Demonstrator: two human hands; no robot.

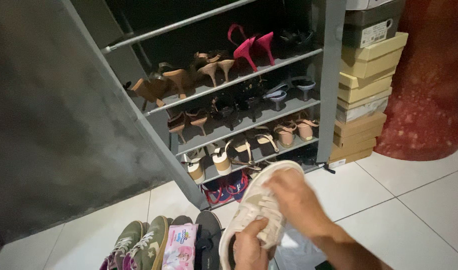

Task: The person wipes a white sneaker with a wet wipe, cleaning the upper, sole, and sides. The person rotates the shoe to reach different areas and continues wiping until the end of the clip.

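The person holds a pale sneaker (pixel 256 205) in the air above the tiled floor (pixel 419 210), just in front of the bottom of a grey shoe rack (pixel 331 80). The left hand (pixel 250 247) is closed around the heel end from below, thumb over the side, which keeps the shoe steady and tipped so that its upper faces the camera. The right hand (pixel 296 200) lies flat across the top of the toe and laces, fingers curled over the shoe, pressing on it rather than gripping; whether something such as a wipe sits under the palm is hidden. The two hands are a little apart, one at each end of the sneaker.

On the floor near the bottom edge of the view, just left of the left hand, lies a pink pack of wipes (pixel 180 247), close at hand. Beside it stand a pair of green sneakers (pixel 144 242) and some dark shoes (pixel 207 235), lined up in a row.

The rack stands against a dark grey wall (pixel 54 125), its shelves sloping towards the front. High-heeled sandals in tan fill the upper and middle shelves, a pink pair of heels (pixel 251 47) sits near the top right corner, and cork-soled wedges (pixel 209 162) rest on a lower shelf. To the right of the rack a stack of shoeboxes (pixel 366 95) rises from the floor, and beyond it hangs or stands something red (pixel 429 85). The floor is glossy white tile with dark grout lines; the light is dim.
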